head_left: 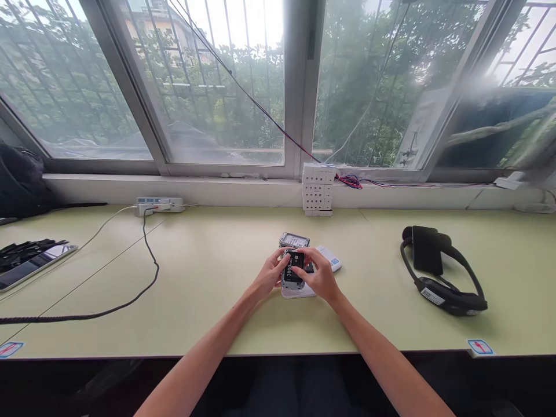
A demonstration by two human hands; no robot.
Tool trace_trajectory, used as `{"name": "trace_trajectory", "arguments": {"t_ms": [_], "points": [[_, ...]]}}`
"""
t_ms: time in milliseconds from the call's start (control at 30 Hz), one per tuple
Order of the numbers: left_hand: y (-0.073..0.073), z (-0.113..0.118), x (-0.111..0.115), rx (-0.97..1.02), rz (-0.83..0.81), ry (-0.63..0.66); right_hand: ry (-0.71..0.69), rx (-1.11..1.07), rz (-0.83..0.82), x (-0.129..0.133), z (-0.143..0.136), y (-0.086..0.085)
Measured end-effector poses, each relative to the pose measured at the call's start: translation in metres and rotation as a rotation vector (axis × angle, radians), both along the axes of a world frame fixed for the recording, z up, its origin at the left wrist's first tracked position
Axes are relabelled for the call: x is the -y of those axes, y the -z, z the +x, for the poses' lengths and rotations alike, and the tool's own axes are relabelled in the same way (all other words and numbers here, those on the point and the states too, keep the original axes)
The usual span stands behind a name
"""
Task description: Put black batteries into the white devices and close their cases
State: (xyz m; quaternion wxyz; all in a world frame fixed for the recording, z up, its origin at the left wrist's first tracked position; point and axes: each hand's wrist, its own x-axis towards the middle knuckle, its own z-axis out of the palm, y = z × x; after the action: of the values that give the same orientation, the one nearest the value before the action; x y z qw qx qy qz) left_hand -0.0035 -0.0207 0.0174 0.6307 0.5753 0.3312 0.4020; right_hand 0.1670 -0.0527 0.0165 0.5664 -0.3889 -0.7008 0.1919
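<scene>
Over the table I hold a small open-backed electronic device (299, 284) between both hands, tilted up. In its back shows a black battery (292, 271) printed "3000mAh". My left hand (268, 273) grips the left edge, thumb on the battery's upper left. From the right, my right hand (322, 277) pinches the device, its thumb across the battery's face and its index finger at the top edge. Just behind lies a second opened device (295, 240). White casing pieces (289, 294) lie beneath, and a white device or cover (330, 257) sits partly behind my right hand.
A black head-worn device (452, 295) lies on the right of the table. White boxes (318, 194) are stacked against the sill. Left stand a power strip (160, 204), a dark cable (150, 284) and a tablet (32, 266). The table's front edge runs below my forearms.
</scene>
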Motion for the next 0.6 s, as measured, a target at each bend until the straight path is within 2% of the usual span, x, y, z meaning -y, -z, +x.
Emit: {"name": "trace_trajectory", "arguments": {"t_ms": [300, 433, 600], "points": [[-0.003, 0.002, 0.0, 0.017, -0.03, -0.044, 0.077, -0.034, 0.019, -0.005, 0.002, 0.004], [-0.002, 0.002, -0.001, 0.035, -0.033, -0.048, 0.111, -0.114, -0.074, -0.01, 0.002, 0.009], [-0.001, 0.002, -0.001, 0.045, -0.016, -0.043, 0.02, -0.168, -0.226, -0.012, 0.001, 0.012]]}}
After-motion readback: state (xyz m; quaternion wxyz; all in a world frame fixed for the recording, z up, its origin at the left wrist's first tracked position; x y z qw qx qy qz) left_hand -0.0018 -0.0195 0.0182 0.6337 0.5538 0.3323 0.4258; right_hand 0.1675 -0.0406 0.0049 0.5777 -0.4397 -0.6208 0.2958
